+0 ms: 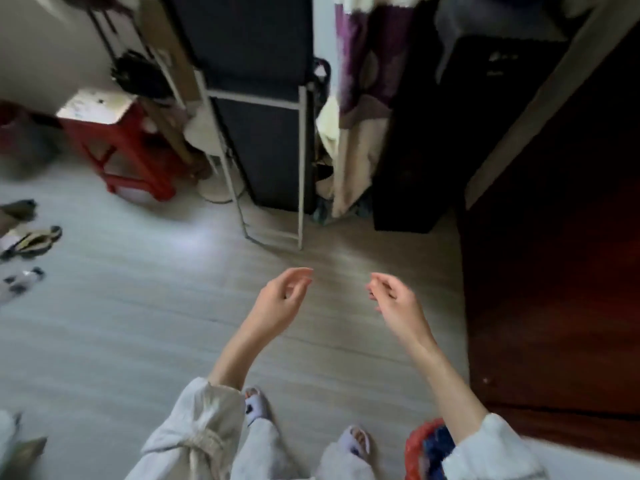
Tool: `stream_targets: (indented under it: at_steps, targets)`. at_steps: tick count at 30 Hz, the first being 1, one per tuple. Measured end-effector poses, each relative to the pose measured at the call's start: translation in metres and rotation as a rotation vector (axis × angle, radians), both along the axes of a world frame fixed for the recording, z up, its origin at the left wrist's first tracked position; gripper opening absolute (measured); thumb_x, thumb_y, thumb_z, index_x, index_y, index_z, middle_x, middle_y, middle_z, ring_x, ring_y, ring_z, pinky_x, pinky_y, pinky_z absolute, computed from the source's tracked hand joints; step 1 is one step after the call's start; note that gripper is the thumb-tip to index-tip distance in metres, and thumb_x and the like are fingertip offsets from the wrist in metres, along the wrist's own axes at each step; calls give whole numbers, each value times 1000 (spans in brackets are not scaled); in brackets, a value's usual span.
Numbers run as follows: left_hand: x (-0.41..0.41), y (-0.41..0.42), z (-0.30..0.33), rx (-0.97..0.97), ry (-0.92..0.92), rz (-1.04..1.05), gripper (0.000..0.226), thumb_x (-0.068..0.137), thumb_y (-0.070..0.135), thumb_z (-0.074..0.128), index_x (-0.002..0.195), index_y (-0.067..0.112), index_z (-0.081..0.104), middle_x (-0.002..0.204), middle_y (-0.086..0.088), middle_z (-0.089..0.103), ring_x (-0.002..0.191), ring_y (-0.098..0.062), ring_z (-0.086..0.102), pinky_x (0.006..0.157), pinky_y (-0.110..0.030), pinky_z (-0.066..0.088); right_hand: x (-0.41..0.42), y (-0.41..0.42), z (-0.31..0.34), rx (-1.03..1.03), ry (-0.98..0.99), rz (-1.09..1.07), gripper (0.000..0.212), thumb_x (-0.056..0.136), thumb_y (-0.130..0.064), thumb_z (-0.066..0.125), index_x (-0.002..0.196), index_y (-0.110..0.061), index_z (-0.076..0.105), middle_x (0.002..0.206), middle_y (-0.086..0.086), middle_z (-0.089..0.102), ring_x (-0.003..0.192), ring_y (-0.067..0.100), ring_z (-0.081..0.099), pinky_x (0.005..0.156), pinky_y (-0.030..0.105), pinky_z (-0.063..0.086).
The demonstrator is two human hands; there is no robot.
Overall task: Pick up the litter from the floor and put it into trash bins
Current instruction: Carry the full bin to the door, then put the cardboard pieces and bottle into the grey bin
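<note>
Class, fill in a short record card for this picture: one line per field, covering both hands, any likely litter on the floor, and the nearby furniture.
left hand: left hand raised over the floor, fingers loosely curled, holding nothing
right hand: right hand raised beside it, fingers loosely curled, nothing visibly held
possible litter: plastic bottle lying on the floor at far left, blurred
footwear: sandals lying beyond the bottle
furniture: red stool at upper left; metal-framed rack in the middle
near the right sleeve: red and blue bag, contents unclear
trash bin: none clearly identifiable
</note>
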State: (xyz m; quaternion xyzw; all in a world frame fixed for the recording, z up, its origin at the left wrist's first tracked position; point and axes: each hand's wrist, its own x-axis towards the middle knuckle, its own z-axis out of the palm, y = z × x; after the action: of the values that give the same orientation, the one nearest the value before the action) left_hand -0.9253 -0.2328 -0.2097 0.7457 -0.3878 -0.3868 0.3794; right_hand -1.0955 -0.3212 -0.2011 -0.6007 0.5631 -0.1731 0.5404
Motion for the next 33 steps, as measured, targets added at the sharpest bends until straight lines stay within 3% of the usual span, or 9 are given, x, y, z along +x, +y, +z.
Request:
stream_targets:
  at_steps: [3, 9, 14, 20, 27, 33]
  targets:
    - [71, 52, 10, -69, 32, 165, 19, 96, 17, 45, 109, 27, 56, 105, 4, 64, 102, -15, 61, 88, -30, 48, 87, 24, 19, -40, -23, 166, 14, 95, -17, 50, 105, -23, 58, 104, 3, 65, 103, 20, 61, 95, 38, 47]
    - [227, 192, 16, -59, 97, 562, 19, 96, 11, 45, 103, 25, 57, 99, -2, 64, 93, -18, 60, 76, -21, 44, 289, 111, 37, -41, -81, 475, 23, 96, -15, 49, 115, -11, 60, 105, 7, 67, 95, 17, 62, 93, 37, 48]
    - [332, 276, 34, -108, 80, 817, 18, 97, 16, 44, 105, 25, 58, 100, 3, 65, 94, -14, 62, 87, -29, 47, 423, 175, 47, -16, -127, 681, 24, 96, -13, 47, 118, -8, 57, 101, 6, 64, 93, 19, 61, 84, 33, 48]
    - [419, 327, 24, -118, 131, 1011, 20, 97, 15, 42, 106, 22, 58, 101, 1, 65, 94, -15, 62, 89, -30, 47, 539, 215, 45, 27, -130, 814, 19, 96, -11, 47, 111, -13, 58, 93, 4, 64, 87, 17, 59, 73, 26, 48]
    - [580, 352, 16, -87, 95, 1004, 20, 98, 17, 41, 105, 26, 57, 102, 4, 64, 93, -11, 61, 89, -28, 46, 709, 237, 32, 37, -131, 870, 20, 97, -12, 45, 112, -13, 58, 96, 5, 65, 91, 20, 61, 83, 35, 49]
    - [710, 388, 32, -61, 72, 1117, 21, 97, 14, 42, 102, 26, 58, 99, 4, 64, 90, -13, 60, 86, -28, 44, 868, 268, 39, 79, -142, 940, 23, 98, -14, 43, 115, -10, 59, 97, 6, 66, 91, 20, 61, 83, 35, 49]
